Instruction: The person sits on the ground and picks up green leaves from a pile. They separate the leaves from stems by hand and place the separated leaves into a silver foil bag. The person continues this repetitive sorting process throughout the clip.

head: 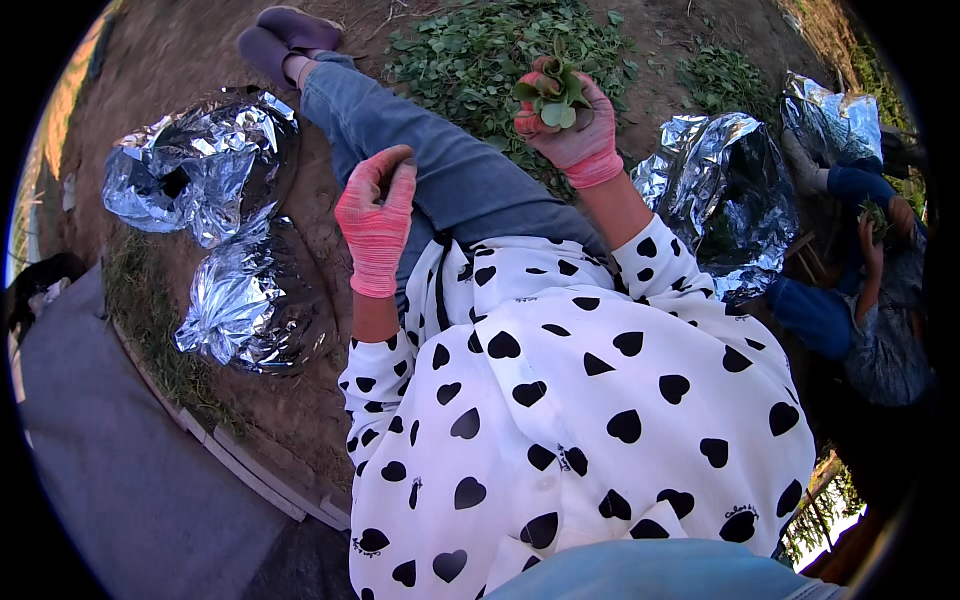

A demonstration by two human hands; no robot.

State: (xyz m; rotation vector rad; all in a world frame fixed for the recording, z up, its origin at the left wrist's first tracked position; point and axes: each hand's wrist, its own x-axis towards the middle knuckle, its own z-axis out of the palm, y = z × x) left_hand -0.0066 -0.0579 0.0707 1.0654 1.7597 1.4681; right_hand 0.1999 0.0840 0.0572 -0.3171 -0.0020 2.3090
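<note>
In my right hand (574, 135), which wears a red-and-white knit glove, is a small bunch of green leaves (556, 94). The leafy tops stick up past my fingers, and the stems are hidden in the grip. My left hand (377, 214), in a matching glove, hovers above my jeans-clad thigh (465, 176). Its index finger and thumb are loosely bent with a gap between them, and I see nothing held there; the other fingers are mostly hidden. Beyond my legs, a wide heap of loose green leaves (480, 64) lies on the bare soil, behind and below my right hand.
Two silver foil bags (202, 172) (247, 307) sit on the ground at left. An open foil bag (724, 187) stands at right, before a smaller leaf pile (727, 79). Another person (877, 300) sits at far right, holding greens, near another foil bag (832, 120). Grey sheeting (127, 435) covers the lower left.
</note>
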